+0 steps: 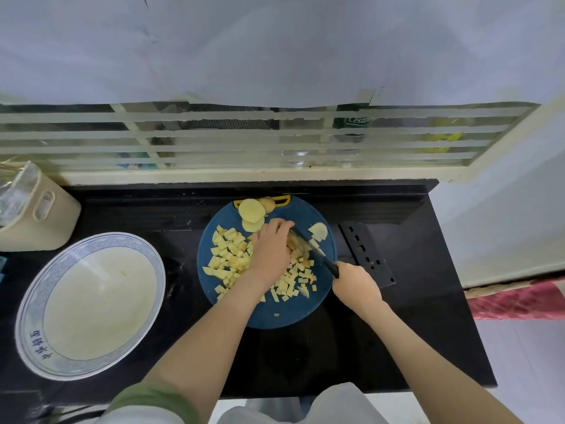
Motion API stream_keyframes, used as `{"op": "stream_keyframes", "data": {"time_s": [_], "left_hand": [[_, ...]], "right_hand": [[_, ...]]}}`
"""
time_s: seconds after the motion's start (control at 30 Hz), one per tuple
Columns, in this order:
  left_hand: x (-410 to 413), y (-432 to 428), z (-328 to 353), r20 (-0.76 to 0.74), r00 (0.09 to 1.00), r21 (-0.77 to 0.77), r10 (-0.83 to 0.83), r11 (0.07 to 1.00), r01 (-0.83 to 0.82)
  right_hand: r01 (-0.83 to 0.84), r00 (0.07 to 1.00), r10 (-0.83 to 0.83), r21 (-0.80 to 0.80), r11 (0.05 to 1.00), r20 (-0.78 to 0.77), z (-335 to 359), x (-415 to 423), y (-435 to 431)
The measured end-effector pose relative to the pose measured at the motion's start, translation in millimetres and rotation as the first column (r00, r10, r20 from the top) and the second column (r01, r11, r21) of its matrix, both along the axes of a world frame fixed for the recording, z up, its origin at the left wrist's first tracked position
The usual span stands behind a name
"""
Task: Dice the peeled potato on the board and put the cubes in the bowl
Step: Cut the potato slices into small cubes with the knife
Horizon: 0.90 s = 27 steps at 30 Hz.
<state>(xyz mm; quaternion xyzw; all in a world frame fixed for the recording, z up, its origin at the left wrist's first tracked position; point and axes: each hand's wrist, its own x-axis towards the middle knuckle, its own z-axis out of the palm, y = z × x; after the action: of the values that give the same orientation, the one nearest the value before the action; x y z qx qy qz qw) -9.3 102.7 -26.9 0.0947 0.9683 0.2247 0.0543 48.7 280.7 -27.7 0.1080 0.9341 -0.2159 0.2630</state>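
Observation:
A round blue cutting board (284, 313) lies on the black counter, covered with several pale yellow potato cubes (227, 250). My left hand (270, 249) rests curled over potato strips (295, 244) at the board's middle, holding them down. My right hand (354, 284) grips the black handle of a knife (312, 246), whose blade lies against the strips just right of my left fingers. Round potato slices (251, 211) sit at the board's far edge, and a few pale pieces (318, 232) at its right. A white bowl (30, 310) with a blue patterned rim stands to the left, holding no cubes.
A black knife sheath (367, 255) lies on the counter right of the board. A cream container (46, 215) stands at the far left. A barred window ledge (244, 175) runs behind the counter. The counter's front edge is near my body.

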Motion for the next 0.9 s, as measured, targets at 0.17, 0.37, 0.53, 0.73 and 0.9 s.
{"op": "stream_keyframes", "data": {"time_s": [0.17,0.37,0.53,0.73,0.9], "left_hand": [[6,-9,2,0.016,1.0,-0.009,0.018,1.0,-0.018],[16,-17,-7,0.09,0.996,-0.063,0.011,0.998,-0.005],[15,-20,-7,0.082,0.996,-0.051,0.045,0.998,-0.041],[8,-21,2,0.093,0.993,-0.058,0.069,0.996,-0.063],[5,-25,0,0.12,0.992,-0.078,0.044,0.996,-0.035]], "right_hand": [[0.19,0.977,-0.187,0.015,0.982,-0.1,0,-2,10],[0.195,0.981,-0.196,-0.032,0.98,-0.015,-8,-3,10],[0.065,0.996,-0.062,-0.055,0.996,0.067,-15,6,-7],[0.067,0.997,-0.065,-0.052,0.996,0.04,-13,7,-7],[0.156,0.986,-0.159,-0.063,0.986,-0.05,-7,0,-1]]}}
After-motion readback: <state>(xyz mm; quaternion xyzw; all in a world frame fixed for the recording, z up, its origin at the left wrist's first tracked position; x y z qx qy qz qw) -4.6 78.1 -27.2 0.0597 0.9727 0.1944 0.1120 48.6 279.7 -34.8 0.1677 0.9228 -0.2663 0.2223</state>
